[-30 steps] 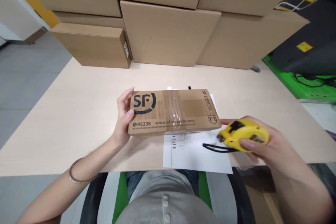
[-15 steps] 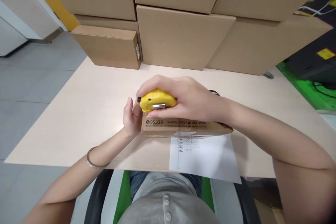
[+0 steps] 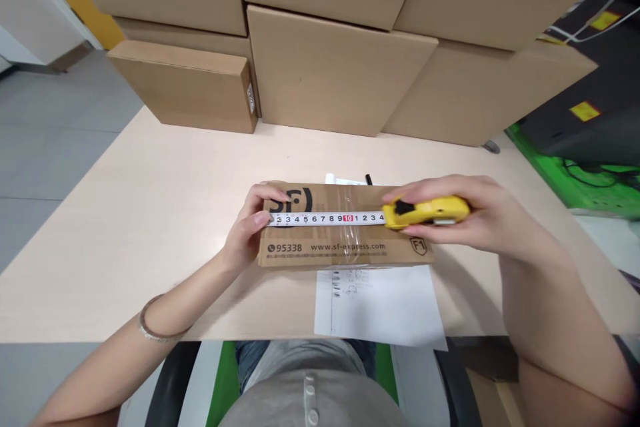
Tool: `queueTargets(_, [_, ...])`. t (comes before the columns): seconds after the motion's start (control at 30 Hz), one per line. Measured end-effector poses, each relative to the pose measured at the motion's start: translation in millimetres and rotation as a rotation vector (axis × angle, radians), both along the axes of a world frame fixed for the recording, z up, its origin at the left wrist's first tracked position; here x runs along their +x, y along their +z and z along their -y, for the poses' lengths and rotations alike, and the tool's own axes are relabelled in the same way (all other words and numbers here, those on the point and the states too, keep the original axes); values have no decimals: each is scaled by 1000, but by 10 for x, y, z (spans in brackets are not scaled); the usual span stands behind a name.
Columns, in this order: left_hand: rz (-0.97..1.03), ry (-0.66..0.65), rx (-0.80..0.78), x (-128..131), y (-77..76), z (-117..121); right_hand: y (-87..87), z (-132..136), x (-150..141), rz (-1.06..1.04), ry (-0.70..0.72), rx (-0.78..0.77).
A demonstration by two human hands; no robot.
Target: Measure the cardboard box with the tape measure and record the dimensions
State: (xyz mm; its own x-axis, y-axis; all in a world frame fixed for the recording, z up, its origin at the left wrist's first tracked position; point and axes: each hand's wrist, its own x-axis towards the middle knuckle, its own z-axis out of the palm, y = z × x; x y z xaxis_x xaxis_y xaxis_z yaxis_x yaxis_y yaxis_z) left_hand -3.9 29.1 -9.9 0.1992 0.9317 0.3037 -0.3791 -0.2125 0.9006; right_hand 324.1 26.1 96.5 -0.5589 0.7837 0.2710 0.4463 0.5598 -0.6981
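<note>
The desk point(image 3: 135, 213) is taken up beyond the parcel point(image 3: 325, 238) by a row of large cartons point(image 3: 340, 73), with a flat carton point(image 3: 185, 93) stood at their left end. The parcel itself is placed at the middle of the desk, over part of a sheet of paper point(image 3: 385, 310); whether it is lifted slightly cannot be told. Its left end is grasped by the fingers of the left hand point(image 3: 247, 230), the thumb being pressed to the tip of the blade. At the parcel's right end, the yellow tape measure point(image 3: 433, 211) is clasped by the fingers of the right hand point(image 3: 493, 220). The blade point(image 3: 325, 219) is already drawn out along the parcel's top, so the measuring seems well begun. The parcel's right edge is not yet reached by the bare blade, so that last stretch appears to be left. Marks are written on the paper below the parcel; whether this length is among them cannot be read. Behind the parcel, a black pen tip point(image 3: 369, 179) is seen, held by neither hand.
</note>
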Motion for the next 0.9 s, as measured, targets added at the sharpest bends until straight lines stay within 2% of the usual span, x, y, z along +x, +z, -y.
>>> queueTargets(0.1, [-13, -1, -27, -10, 15, -3, -42, 148, 342, -81, -69, 19])
queueTargets(0.2, [-31, 12, -38, -17, 18, -20, -72, 219, 493, -90, -122, 0])
queueTargets(0.43, [-132, 14, 13, -48, 1, -37, -187, 152, 562, -142, -105, -22])
queueTargets(0.5, [-135, 8, 13, -55, 1, -34, -171, 152, 572, -130, -110, -13])
queueTargets(0.6, [-116, 14, 11, -61, -4, -44, -51, 187, 562, -61, -151, 1])
queueTargets(0.73, [-48, 35, 24, -46, -18, -71, 199, 181, 319, 92, -225, 66])
queueTargets(0.8, [-18, 54, 33, -27, -19, -70, 284, 115, 48, 178, -159, 70])
queueTargets(0.9, [4, 68, 30, 3, -22, -41, 311, -26, -464, 302, 7, 53])
